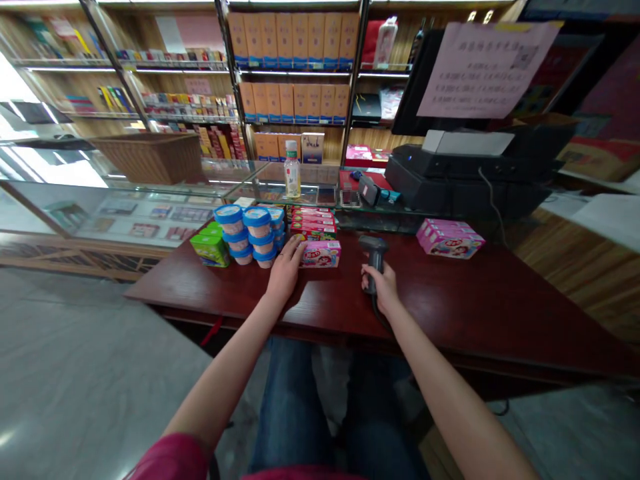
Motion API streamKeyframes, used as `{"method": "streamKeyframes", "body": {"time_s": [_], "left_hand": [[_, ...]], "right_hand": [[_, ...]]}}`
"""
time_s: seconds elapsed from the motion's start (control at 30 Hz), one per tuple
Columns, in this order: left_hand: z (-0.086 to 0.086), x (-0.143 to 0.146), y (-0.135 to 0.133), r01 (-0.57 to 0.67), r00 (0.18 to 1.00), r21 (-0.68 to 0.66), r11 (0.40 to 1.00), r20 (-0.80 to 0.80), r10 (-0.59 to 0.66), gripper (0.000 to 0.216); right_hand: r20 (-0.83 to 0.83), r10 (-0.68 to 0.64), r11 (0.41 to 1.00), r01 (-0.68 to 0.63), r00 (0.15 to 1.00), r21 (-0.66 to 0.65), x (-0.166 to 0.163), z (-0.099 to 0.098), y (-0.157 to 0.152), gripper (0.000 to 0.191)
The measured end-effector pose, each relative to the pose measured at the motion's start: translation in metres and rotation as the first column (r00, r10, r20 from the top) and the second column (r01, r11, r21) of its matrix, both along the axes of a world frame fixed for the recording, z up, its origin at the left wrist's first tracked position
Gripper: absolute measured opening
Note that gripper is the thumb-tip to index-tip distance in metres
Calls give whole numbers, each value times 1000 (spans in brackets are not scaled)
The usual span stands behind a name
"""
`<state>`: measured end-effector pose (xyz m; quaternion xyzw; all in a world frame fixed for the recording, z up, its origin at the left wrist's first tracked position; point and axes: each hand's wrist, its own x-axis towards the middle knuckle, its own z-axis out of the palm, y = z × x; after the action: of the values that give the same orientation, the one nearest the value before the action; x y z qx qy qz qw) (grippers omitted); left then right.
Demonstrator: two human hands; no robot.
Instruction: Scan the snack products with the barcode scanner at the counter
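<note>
My right hand [383,285] is wrapped round the handle of a dark barcode scanner [376,248], its head held above the table and its cable trailing down. My left hand [287,267] grips the left end of a small pink box [323,255] with printed pictures; the fingers cover that end. Right behind it lies a row of red boxes [313,223]. Left of my left hand stand stacked tubs with blue lids [257,233], and beside them green boxes [211,245]. Farther right sits a group of pink boxes [451,238].
A glass counter [240,175] borders the dark red table [320,300] at the back, bearing a drink bottle [292,175] and a woven basket [150,157]. A monitor [420,80] with a taped paper stands over a black cash drawer [465,183] at the right. Stocked shelves rise behind.
</note>
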<state>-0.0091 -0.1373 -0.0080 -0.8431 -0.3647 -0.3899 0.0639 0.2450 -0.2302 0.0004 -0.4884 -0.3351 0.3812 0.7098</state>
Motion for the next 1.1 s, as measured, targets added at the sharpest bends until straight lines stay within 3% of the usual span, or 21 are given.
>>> {"method": "streamKeyframes", "body": {"time_s": [0.1,0.27,0.43,0.63,0.83,0.97,1.1], "left_hand": [[3,2,-4,-125,990,76,989,-50,129,57],[2,15,-4,-24,975,64,998,-219,38,56],[1,21,5,-70,975,28,997,-210,74,54],[0,25,20,-128,964,44,991,-231,135,55],[2,24,22,-126,966,36,991,-223,131,58],[7,37,13,-1,958,117,993,-285,35,63],[8,99,1,336,859,203,920,-465,-212,61]], "right_hand": [[11,38,999,-38,999,-13,-7,0,3,58],[-103,-9,1000,9,995,-4,2,-4,0,54],[-188,-40,999,39,981,-7,7,-6,3,51],[-148,1,1000,-2,989,-6,5,-6,5,52],[-251,26,997,-5,968,83,22,-3,2,48],[-200,-132,984,153,971,94,73,-7,-8,49],[-106,-380,914,390,919,107,151,-14,-27,52]]}}
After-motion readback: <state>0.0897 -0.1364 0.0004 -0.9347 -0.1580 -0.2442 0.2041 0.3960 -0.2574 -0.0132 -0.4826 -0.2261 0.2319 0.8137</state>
